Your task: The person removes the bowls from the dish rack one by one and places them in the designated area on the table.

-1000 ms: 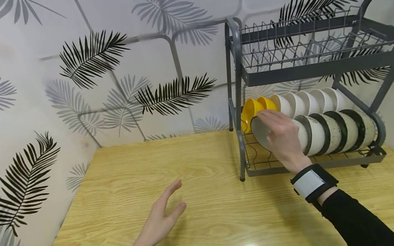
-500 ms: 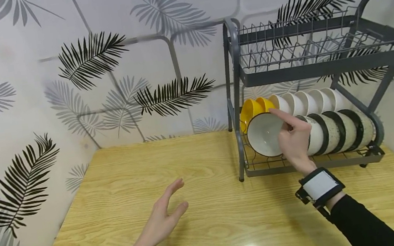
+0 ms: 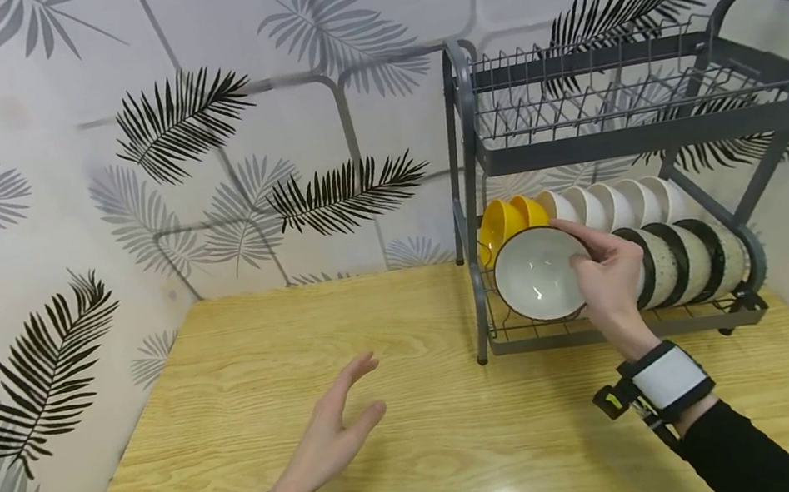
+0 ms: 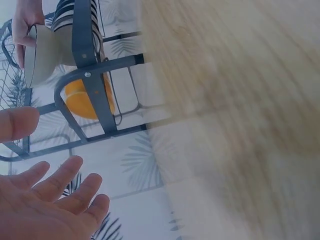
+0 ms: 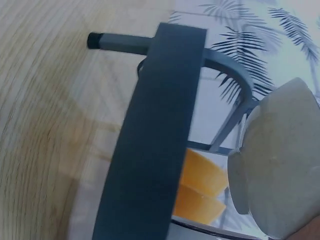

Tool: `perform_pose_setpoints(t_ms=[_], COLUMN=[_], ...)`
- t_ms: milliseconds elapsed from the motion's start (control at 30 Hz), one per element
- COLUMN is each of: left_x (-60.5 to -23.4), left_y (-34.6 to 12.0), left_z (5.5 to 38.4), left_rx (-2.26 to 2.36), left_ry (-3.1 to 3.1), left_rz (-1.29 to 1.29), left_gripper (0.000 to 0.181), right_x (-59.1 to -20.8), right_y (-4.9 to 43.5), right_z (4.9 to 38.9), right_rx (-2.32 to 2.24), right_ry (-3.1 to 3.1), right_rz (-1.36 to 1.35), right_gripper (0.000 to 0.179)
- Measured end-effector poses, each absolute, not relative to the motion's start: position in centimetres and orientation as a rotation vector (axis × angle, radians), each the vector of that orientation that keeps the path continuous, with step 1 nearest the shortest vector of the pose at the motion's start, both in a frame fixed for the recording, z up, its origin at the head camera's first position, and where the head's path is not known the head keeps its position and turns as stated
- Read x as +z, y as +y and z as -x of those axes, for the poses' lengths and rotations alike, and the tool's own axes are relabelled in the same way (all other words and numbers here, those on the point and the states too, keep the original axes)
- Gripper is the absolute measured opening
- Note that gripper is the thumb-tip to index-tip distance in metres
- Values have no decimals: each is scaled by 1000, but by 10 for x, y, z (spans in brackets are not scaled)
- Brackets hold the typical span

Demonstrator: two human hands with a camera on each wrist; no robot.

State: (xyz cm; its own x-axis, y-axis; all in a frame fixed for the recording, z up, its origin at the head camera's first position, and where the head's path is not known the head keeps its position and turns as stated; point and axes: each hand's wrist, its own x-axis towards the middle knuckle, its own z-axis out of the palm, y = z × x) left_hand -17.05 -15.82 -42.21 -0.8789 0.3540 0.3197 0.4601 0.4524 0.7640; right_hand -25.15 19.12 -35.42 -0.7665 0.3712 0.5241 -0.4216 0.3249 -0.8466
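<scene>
A white bowl with a dark rim (image 3: 537,276) is tilted so its inside faces the head camera, at the left end of the rack's lower shelf. My right hand (image 3: 609,275) pinches its right edge, thumb inside and fingers behind. In the right wrist view the outside and foot of that bowl (image 5: 285,160) fill the right side; the hand is nearly out of frame there. My left hand (image 3: 333,431) is held over the table with fingers spread and nothing in them. Its palm and fingers (image 4: 60,200) show at lower left in the left wrist view.
The grey two-tier dish rack (image 3: 626,329) stands at the table's right. On its lower shelf, several speckled dark-rimmed bowls (image 3: 692,263) form the front row. Yellow bowls (image 3: 501,227) and several white bowls (image 3: 616,206) line the back. A patterned wall rises behind the wooden table (image 3: 230,370).
The dark-rimmed white bowl has turned from side-on to face the head camera and come away from the front row. My right hand has shifted right and slightly down with it. The left hand barely moved.
</scene>
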Motion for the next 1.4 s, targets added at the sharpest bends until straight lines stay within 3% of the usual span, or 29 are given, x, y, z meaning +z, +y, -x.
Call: perform_pose_setpoints(t_ms=[333, 933, 1267, 1400], left_x=[-408, -384, -380, -380], left_y=[-140, -99, -86, -81], left_z=[167, 153, 146, 143], left_rx=[-1395, -979, -654, -487], left_ry=[-2528, -2264, -2212, -2180], left_rz=[867, 1339, 1454, 1507], left_gripper=[62, 79, 80, 73], right_x=[-345, -364, -374, -379], right_y=[195, 185, 165, 155], right_z=[226, 187, 174, 169], right_rx=[1961, 2391, 2528, 2581], right_ry=[-1918, -2008, -2035, -2041], right_rz=[87, -51, -54, -57], right_gripper=[51, 50, 48, 48])
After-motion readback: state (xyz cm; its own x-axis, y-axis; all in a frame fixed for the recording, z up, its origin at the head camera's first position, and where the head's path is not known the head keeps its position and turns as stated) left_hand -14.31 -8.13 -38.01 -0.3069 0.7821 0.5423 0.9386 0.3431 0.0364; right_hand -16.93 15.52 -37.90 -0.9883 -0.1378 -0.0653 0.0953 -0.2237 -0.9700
